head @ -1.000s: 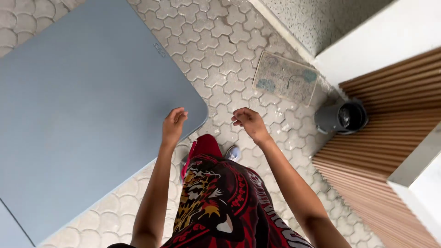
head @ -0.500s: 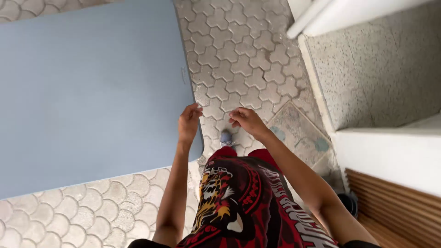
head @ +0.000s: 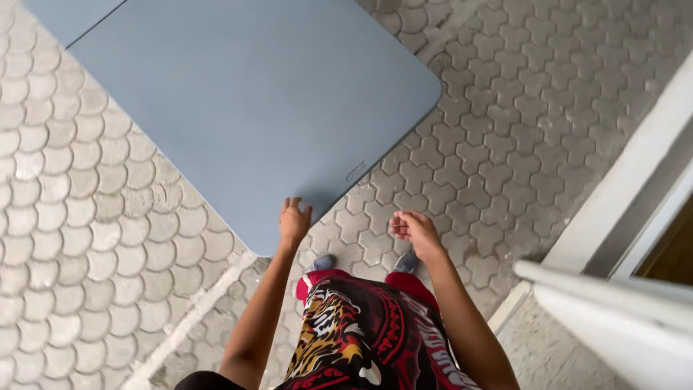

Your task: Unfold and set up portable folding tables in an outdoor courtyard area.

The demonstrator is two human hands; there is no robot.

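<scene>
Head cam looking straight down, left hand [head: 294,220] loose-fingered with an empty grip at the near edge of the blue mat [head: 245,108], mat flat on the patterned tile floor [head: 520,144], right hand [head: 413,231] half curled, grip empty, over bare tiles just right of the mat, grey shoes [head: 323,262] below

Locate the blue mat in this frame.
In the head view, the blue mat lies on the tiled floor, upper left of centre; its near edge sits under the left hand.

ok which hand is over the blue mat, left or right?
The left hand: its fingers overlap the near edge of the blue mat. The right hand hangs over the bare paving stones, clear of the mat.
</scene>
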